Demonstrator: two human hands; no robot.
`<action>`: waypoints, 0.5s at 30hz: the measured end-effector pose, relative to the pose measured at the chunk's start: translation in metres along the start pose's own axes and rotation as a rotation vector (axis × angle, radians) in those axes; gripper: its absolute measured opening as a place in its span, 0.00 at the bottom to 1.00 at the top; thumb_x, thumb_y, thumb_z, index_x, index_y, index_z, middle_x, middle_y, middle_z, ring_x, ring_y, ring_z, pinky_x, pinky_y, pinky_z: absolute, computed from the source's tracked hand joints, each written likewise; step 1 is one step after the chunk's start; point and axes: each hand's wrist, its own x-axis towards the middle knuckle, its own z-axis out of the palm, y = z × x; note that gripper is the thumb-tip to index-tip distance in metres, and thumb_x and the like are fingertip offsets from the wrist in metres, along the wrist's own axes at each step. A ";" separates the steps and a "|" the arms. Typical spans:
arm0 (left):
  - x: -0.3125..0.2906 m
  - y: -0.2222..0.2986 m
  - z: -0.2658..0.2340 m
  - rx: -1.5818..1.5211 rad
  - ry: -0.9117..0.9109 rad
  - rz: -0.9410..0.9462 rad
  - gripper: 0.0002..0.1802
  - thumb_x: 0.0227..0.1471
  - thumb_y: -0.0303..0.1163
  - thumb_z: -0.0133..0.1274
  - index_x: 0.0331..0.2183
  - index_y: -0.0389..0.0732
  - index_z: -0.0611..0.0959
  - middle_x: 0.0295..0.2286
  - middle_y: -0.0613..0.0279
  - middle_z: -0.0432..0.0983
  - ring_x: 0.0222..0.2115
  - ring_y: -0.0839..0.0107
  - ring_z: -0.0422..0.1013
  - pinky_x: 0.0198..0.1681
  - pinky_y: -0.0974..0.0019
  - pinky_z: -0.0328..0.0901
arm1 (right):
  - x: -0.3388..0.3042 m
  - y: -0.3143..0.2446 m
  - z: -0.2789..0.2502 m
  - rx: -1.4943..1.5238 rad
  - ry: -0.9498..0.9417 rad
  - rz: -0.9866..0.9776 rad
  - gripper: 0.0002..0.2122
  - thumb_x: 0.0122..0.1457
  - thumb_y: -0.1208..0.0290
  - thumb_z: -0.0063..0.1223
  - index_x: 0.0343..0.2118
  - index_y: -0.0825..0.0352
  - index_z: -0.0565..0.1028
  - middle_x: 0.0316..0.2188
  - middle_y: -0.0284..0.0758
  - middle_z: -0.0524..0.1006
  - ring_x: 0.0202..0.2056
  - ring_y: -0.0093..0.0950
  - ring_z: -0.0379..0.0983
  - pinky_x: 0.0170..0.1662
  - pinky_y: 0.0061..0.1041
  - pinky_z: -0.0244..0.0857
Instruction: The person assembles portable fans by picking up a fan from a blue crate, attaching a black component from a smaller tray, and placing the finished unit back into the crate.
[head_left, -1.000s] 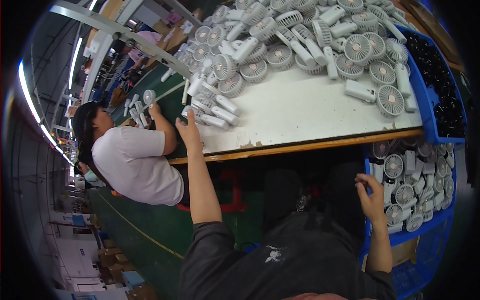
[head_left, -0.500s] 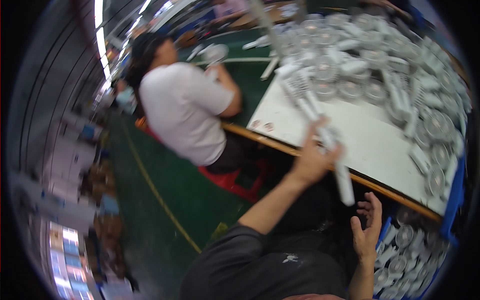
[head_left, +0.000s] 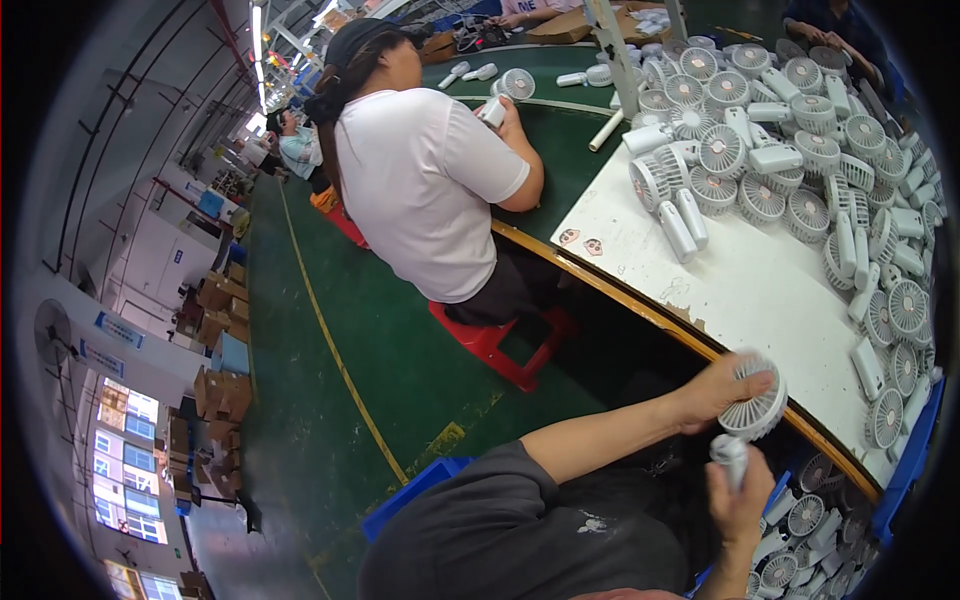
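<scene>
A white handheld fan (head_left: 757,408) is between my two hands, in front of the table's near edge. My left hand (head_left: 708,394) grips its round caged head, with the thumb lying over the grille. Below that, my right hand (head_left: 742,500) is closed around the fan's short handle (head_left: 731,457), whose rounded end shows above the fingers. The palm hides part of the handle, and I cannot see exactly how handle and head meet. A large heap of similar white fans (head_left: 722,150) covers the far and right part of the white table (head_left: 640,245).
A blue bin (head_left: 806,515) with more fans stands below the table at my right. Another blue container (head_left: 415,492) is at my left side. A co-worker in a white shirt (head_left: 425,190) sits on a red stool (head_left: 490,345) at left. A metal post (head_left: 612,60) rises beyond the heap.
My left hand has come back from over the table toward my right hand, bringing the fan with it. My right hand, open before, has closed on the handle.
</scene>
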 end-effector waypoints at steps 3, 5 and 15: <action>-0.014 -0.006 -0.002 -0.313 -0.142 -0.256 0.30 0.62 0.53 0.48 0.51 0.36 0.74 0.42 0.57 0.79 0.40 0.68 0.76 0.46 0.64 0.71 | 0.013 -0.018 -0.013 0.031 -0.118 0.068 0.17 0.50 0.71 0.64 0.43 0.68 0.76 0.34 0.45 0.79 0.36 0.46 0.78 0.39 0.35 0.71; -0.034 -0.002 0.017 -0.372 -0.425 -0.215 0.46 0.57 0.61 0.49 0.62 0.36 0.60 0.58 0.49 0.64 0.60 0.59 0.61 0.63 0.56 0.57 | 0.042 -0.019 -0.019 -0.144 -0.190 0.067 0.16 0.53 0.67 0.63 0.43 0.68 0.75 0.34 0.46 0.78 0.36 0.48 0.76 0.39 0.39 0.69; -0.037 0.024 0.017 -0.107 -0.466 -0.121 0.16 0.50 0.17 0.56 0.44 0.33 0.76 0.37 0.44 0.77 0.41 0.52 0.76 0.40 0.50 0.76 | 0.058 0.103 -0.307 -0.748 0.337 0.691 0.09 0.53 0.77 0.54 0.38 0.70 0.79 0.35 0.46 0.81 0.38 0.39 0.79 0.43 0.32 0.72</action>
